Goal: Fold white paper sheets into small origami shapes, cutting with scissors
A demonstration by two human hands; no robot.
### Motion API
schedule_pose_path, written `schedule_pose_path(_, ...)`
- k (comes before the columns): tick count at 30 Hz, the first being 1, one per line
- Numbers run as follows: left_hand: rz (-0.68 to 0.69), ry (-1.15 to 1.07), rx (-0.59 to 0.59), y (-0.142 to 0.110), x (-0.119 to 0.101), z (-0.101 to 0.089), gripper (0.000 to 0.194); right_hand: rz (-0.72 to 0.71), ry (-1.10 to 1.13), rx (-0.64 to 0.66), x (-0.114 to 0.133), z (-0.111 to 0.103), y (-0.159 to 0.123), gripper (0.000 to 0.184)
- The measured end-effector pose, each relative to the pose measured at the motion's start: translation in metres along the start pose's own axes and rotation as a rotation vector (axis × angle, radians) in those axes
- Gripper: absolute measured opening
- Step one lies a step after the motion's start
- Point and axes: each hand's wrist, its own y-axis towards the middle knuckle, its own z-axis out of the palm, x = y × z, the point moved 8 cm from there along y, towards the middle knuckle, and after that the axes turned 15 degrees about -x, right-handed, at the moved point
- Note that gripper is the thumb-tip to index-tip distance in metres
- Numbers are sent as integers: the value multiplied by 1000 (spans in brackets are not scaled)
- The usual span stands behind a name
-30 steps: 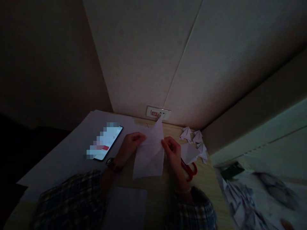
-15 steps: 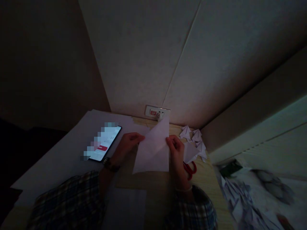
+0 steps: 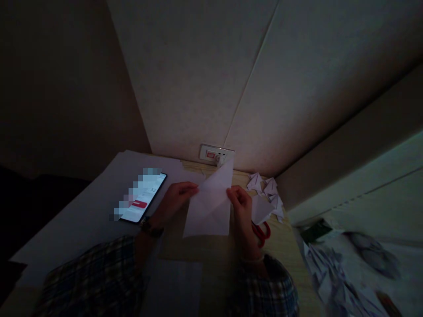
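Note:
A white sheet of paper is held up over the wooden desk, with a folded flap rising to a point toward the wall. My left hand pinches its left edge and my right hand pinches its right edge. Both hands are closed on the sheet. Plaid sleeves cover both forearms, and a watch sits on my left wrist.
A lit phone lies on a large sheet at the left. Red-handled scissors and several folded paper pieces lie at the right. A wall socket is behind. More paper pieces are scattered at the lower right.
The upper flap of the sheet has swung from pointing straight up to leaning right, and the sheet's right side now lies flatter. Both hands kept their pinch and shifted slightly.

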Motion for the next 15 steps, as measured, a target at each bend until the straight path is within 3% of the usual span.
schedule_pose_path(8,54,0,25,3,-2,3,24,-27,-80,41,3,3,3,21)
schedule_pose_path(15,146,83,-33,1,-4,0,23,-5,-111,118,-5,9,1,20)
